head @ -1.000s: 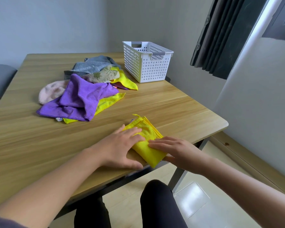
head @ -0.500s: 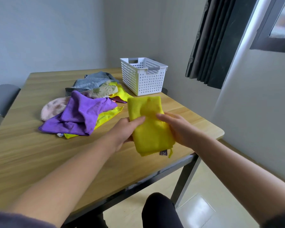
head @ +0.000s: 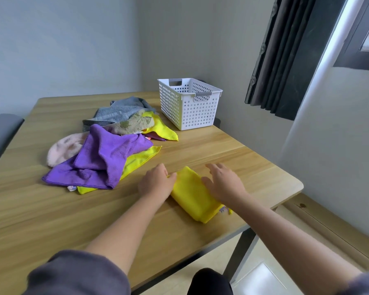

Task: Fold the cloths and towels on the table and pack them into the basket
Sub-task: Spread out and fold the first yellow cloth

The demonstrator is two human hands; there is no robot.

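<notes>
Folded yellow cloth (head: 192, 194) flat on the wooden table (head: 232, 150), close to the near edge toward the right corner, a small tag poking out at its near end; set between both hands. Left hand (head: 156, 184) against the cloth's left side, fingers bent down, thumb on the far corner (pinching or merely pressing: cannot tell, outline blurred); right hand (head: 224, 184) on the cloth's right side, fingers straight and spread, nothing gripped. White perforated basket (head: 192, 111) upright at the far right of the table, well apart from the folded cloth. Left of the basket, a loose heap: purple cloth (head: 107, 156) in front, draped over a second yellow cloth (head: 141, 160); pink towel (head: 62, 150) at the heap's left; grey towel (head: 119, 111) at the back; leaf-patterned cloth (head: 132, 124) over a third yellow cloth (head: 162, 130). Dark curtain (head: 285, 60) by the window on the right; grey chair (head: 0, 133) at the table's left.
</notes>
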